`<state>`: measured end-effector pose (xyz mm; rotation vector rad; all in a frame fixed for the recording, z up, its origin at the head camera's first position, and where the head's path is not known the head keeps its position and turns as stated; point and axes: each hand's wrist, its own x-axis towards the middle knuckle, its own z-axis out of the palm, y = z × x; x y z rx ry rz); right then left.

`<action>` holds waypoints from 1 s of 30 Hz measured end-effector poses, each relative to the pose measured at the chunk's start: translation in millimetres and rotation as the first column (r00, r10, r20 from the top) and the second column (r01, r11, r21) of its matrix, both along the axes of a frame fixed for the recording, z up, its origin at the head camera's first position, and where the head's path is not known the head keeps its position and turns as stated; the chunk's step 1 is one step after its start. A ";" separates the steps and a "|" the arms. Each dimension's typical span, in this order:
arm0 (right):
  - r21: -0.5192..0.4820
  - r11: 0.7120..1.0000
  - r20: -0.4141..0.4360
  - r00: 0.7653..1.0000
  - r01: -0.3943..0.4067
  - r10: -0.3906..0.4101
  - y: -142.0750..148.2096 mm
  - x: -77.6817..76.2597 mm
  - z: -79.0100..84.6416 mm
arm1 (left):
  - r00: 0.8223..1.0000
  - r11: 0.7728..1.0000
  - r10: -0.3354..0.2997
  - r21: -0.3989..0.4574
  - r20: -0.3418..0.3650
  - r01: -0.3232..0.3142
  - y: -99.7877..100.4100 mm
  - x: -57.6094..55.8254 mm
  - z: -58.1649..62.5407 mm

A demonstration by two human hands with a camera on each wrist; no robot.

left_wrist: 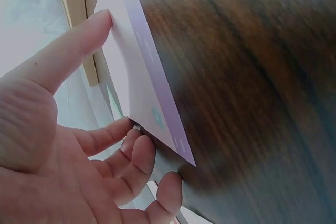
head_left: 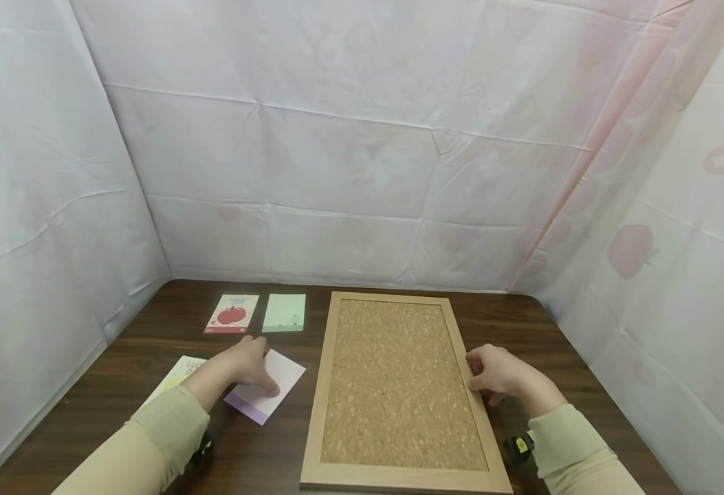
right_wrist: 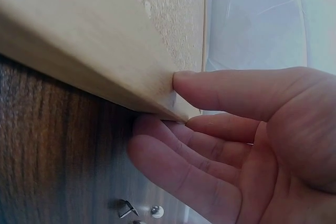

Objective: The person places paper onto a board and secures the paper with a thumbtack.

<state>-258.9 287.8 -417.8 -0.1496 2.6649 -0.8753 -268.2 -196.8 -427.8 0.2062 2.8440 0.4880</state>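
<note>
My left hand point(head_left: 247, 363) holds a white card with a purple band point(head_left: 285, 372) on the dark wooden table, left of the corkboard. In the left wrist view the thumb rests on one edge of the card point(left_wrist: 140, 72) and the index fingertip meets another, with the card slightly bowed between them. A wood-framed corkboard point(head_left: 399, 385) lies flat, its long sides running away from me. At its right side, my right hand point(head_left: 502, 375) grips the frame: the thumb lies on top, and the other fingers curl at the outer edge, partly hidden in the head view.
Behind the left hand lie a card with a red apple point(head_left: 232, 315) and a pale green card point(head_left: 284, 313). A white and yellow card point(head_left: 179, 375) is partly covered by the left forearm. Several metal pins point(right_wrist: 156, 212) lie near the right hand. Pale fabric walls point(head_left: 337, 172) enclose the table.
</note>
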 end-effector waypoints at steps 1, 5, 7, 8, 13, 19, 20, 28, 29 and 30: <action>0.001 1.000 -0.001 1.000 -0.001 0.001 -0.2 -0.2 0.1 | 1.000 1.000 -0.001 0.002 0.001 0.001 0.0 -0.3 0.0; 0.005 1.000 -0.003 1.000 -0.005 0.005 -0.8 0.7 1.1 | 1.000 1.000 -0.004 0.006 0.001 0.004 0.2 -1.6 -1.2; 0.001 1.000 -0.001 1.000 0.000 0.000 -1.2 1.1 1.2 | 1.000 1.000 -0.003 0.009 -0.004 0.003 0.9 -1.6 -1.8; 0.000 1.000 -0.001 1.000 0.002 -0.002 -1.2 1.1 1.0 | 1.000 1.000 -0.002 0.013 -0.006 0.002 1.2 -1.8 -2.3; -0.006 1.000 -0.007 1.000 0.004 -0.004 -1.6 1.5 1.0 | 1.000 1.000 -0.001 0.023 -0.031 0.002 3.2 -1.7 -4.9; -0.022 1.000 -0.003 1.000 0.011 -0.011 -1.4 1.7 0.7 | 0.996 1.000 0.001 -0.012 -0.085 -0.002 5.4 -1.6 -7.5; -0.027 1.000 0.000 1.000 0.014 -0.014 -1.4 1.8 0.6 | 0.996 1.000 0.003 -0.013 -0.093 -0.004 5.7 -1.7 -7.6; -0.032 0.999 0.003 1.000 0.020 -0.020 -2.2 1.5 0.3 | 0.986 0.999 0.025 -0.016 -0.164 -0.028 4.5 -3.9 -5.7; -0.030 0.999 0.003 1.000 0.020 -0.020 -2.4 1.6 0.5 | 0.985 0.999 0.030 -0.015 -0.170 -0.033 3.7 -4.3 -5.4; -0.029 0.999 0.002 1.000 0.019 -0.019 -2.6 1.5 0.7 | 0.985 0.999 0.030 -0.008 -0.172 -0.032 2.9 -4.6 -5.4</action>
